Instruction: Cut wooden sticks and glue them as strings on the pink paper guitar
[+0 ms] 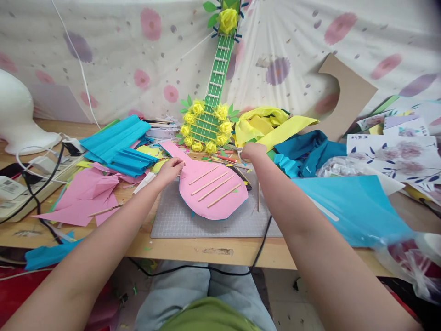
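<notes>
A pink paper guitar shape (210, 191) lies on a grey cutting mat (213, 220) with several wooden sticks laid across its body. My left hand (171, 169) rests on the pink shape's left edge near the neck, fingers curled down on it. My right hand (252, 151) reaches past the mat's far edge into the clutter of sticks and scraps, fingers closed; what it grips is hidden. Behind them a green paper guitar (213, 92) with yellow paper flowers leans on the cloth backdrop.
Blue folded crepe paper (119, 145) and pink sheets (86, 197) lie at left by a power strip (20, 188) and cables. Yellow and teal paper (275, 128), a blue sheet (351, 207), patterned papers (396, 156) and a cardboard cutout (347, 96) fill the right.
</notes>
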`<state>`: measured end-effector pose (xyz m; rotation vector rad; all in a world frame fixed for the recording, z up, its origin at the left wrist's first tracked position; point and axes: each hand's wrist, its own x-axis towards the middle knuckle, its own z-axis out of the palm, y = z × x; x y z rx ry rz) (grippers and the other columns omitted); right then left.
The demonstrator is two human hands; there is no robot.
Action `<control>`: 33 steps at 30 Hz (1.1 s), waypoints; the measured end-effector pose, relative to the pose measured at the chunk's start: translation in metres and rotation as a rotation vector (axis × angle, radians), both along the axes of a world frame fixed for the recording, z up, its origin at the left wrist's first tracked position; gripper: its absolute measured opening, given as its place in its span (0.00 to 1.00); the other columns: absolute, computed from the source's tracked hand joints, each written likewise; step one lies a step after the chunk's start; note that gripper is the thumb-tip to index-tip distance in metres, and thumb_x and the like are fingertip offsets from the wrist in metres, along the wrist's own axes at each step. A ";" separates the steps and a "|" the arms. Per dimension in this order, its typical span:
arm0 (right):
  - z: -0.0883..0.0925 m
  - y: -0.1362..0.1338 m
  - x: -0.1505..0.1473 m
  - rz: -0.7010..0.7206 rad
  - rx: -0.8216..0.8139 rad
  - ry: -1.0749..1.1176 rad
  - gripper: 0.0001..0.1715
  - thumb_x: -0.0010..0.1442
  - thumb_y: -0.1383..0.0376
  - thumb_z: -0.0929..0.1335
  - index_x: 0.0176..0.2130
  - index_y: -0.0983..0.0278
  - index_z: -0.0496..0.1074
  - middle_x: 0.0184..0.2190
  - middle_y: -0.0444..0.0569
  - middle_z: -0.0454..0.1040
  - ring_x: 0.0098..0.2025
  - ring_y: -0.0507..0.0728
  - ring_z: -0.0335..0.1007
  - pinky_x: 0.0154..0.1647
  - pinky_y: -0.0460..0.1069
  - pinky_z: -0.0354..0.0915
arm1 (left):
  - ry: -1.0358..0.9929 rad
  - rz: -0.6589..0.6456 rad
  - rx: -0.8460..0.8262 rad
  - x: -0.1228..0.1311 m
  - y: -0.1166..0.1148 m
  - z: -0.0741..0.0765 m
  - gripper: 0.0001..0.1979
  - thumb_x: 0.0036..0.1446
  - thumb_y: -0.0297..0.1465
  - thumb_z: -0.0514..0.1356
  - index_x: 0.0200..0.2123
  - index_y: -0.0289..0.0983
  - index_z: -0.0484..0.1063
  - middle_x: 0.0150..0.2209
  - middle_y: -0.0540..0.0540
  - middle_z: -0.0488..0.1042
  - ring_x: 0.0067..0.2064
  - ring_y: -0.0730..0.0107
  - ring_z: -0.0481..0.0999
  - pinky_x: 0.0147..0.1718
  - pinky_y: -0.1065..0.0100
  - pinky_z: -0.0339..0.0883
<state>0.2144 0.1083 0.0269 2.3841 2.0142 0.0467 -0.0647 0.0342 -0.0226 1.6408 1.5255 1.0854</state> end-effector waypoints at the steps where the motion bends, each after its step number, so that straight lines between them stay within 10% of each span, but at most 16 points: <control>1: 0.006 -0.006 -0.006 0.004 0.023 0.014 0.22 0.48 0.57 0.67 0.40 0.67 0.70 0.41 0.61 0.71 0.44 0.63 0.67 0.39 0.53 0.62 | -0.038 -0.013 -0.004 0.001 -0.001 0.002 0.07 0.47 0.33 0.54 0.25 0.36 0.67 0.20 0.53 0.63 0.23 0.76 0.61 0.24 0.72 0.54; 12: 0.001 -0.071 -0.067 0.860 0.189 0.202 0.31 0.51 0.43 0.59 0.41 0.65 0.65 0.39 0.53 0.70 0.41 0.59 0.64 0.39 0.49 0.53 | -0.408 -0.209 0.111 0.009 -0.004 0.007 0.12 0.46 0.38 0.58 0.32 0.36 0.66 0.24 0.52 0.64 0.28 0.77 0.63 0.32 0.72 0.59; 33: -0.004 -0.083 -0.064 0.879 0.132 0.274 0.31 0.50 0.40 0.58 0.36 0.63 0.65 0.30 0.47 0.71 0.30 0.53 0.63 0.27 0.45 0.46 | -0.353 -0.302 0.052 0.003 -0.009 0.011 0.12 0.47 0.39 0.58 0.24 0.34 0.66 0.26 0.50 0.66 0.30 0.76 0.63 0.34 0.71 0.58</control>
